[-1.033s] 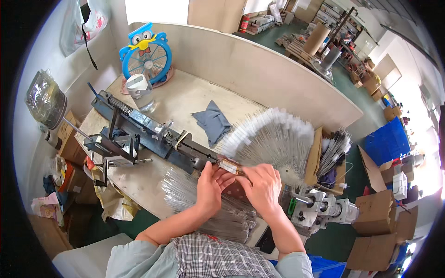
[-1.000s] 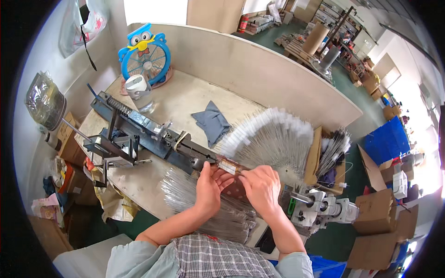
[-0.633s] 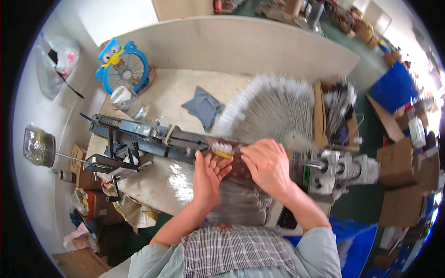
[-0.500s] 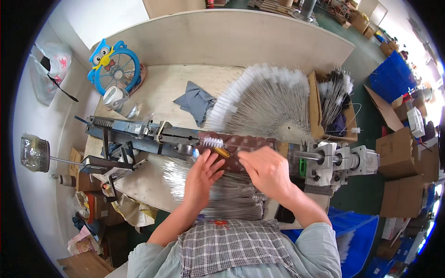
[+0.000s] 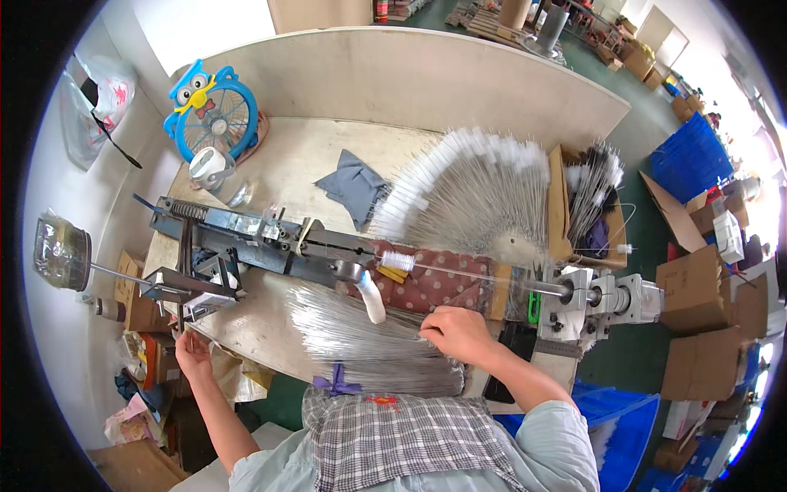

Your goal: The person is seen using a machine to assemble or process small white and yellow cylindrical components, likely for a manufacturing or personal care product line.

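My left hand is at the lower end of a metal lever on the bench machine's left side, fingers curled round it. My right hand is closed, its fingertips bunched over the loose metal wires at the near side of the bench; whatever they pinch is too small to make out. A small white-bristled brush sits at the machine's middle, with its thin twisted stem running right toward the metal chuck. Below the brush, a white handle sticks out toward me.
Finished-looking white-tipped brushes fan out behind the machine. A carton of darker brushes stands to their right. A grey cloth and a blue owl-shaped fan lie farther left. Blue crates are at the lower right.
My left hand has left the brush and moved down and left to the lever. My right hand has drawn back toward the near wires. The white handle is now uncovered.
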`<state>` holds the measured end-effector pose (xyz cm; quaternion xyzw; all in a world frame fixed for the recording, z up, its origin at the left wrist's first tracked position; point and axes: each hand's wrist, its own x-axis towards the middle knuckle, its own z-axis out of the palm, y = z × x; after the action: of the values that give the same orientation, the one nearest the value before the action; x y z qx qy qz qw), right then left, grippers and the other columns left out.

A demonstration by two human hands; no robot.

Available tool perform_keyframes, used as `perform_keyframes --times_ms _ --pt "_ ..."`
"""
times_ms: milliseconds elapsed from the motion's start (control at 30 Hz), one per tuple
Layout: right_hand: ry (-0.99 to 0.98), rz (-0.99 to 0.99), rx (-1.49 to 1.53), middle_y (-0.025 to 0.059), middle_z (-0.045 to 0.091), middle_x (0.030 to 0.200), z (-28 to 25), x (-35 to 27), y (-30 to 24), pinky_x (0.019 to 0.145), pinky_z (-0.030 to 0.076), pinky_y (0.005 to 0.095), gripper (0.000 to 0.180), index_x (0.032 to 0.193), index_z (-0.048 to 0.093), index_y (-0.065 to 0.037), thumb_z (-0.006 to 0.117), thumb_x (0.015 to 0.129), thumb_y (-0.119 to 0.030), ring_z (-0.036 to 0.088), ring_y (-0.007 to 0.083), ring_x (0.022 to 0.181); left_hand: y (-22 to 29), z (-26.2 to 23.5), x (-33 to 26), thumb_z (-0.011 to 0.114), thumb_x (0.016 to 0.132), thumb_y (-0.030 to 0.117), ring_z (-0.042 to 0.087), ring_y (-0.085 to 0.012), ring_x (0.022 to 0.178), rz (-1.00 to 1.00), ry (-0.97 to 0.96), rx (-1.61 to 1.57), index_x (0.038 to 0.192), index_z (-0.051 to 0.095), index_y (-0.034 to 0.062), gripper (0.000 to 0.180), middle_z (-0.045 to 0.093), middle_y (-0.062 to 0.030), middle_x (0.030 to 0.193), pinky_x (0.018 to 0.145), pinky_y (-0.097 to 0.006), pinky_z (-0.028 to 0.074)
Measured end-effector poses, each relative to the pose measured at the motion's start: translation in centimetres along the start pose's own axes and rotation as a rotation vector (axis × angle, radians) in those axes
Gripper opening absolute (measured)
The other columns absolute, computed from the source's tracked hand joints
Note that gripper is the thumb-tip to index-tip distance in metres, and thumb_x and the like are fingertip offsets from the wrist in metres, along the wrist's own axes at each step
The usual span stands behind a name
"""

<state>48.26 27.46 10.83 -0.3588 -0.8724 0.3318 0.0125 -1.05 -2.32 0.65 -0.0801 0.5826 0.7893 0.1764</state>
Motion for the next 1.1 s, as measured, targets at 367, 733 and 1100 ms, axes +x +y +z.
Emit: perform_keyframes --times_ms 367,733,1100 --pt "0.069 0.068 0.049 0.0035 0.063 0.082 -0.2 0.0 -1.0 0.066 0.049 0.037 0.017 0.083 0.068 -0.01 0.06 0.082 -0.025 0.062 0.025 0.078 -6.8 13.1 -13.6 0.052 0.089 0.026 0.056 -0.0202 0.103 -0.286 -0.216 -0.165 0.116 0.049 0.0043 0.035 0.06 -0.0087 0.107 0.082 -0.032 0.047" --pt "0.222 -0.003 0.043 0.0078 0.063 0.082 -1.1 -1.0 1.7 0.066 0.049 0.0395 0.015 0.088 0.066 -0.009 0.055 0.084 -0.017 0.062 0.0274 0.079 -6.1 31.0 -32.9 0.055 0.087 0.021 0.051 -0.0149 0.061 -0.777 -0.697 0.167 0.086 0.053 0.0057 0.016 0.053 -0.002 0.069 0.06 -0.032 0.045" --pt "0.164 -0.109 -0.55 0.0069 0.05 0.081 -4.8 -3.4 -2.1 0.059 0.051 0.0295 0.023 0.089 0.053 -0.005 0.06 0.066 -0.005 0.058 0.0201 0.073 -0.4 25.5 -27.1 0.03 0.097 0.047 0.049 -0.0167 0.045 -0.782 -0.837 -0.137 0.087 0.058 0.0047 0.052 0.057 -0.008 0.062 0.05 -0.032 0.044"
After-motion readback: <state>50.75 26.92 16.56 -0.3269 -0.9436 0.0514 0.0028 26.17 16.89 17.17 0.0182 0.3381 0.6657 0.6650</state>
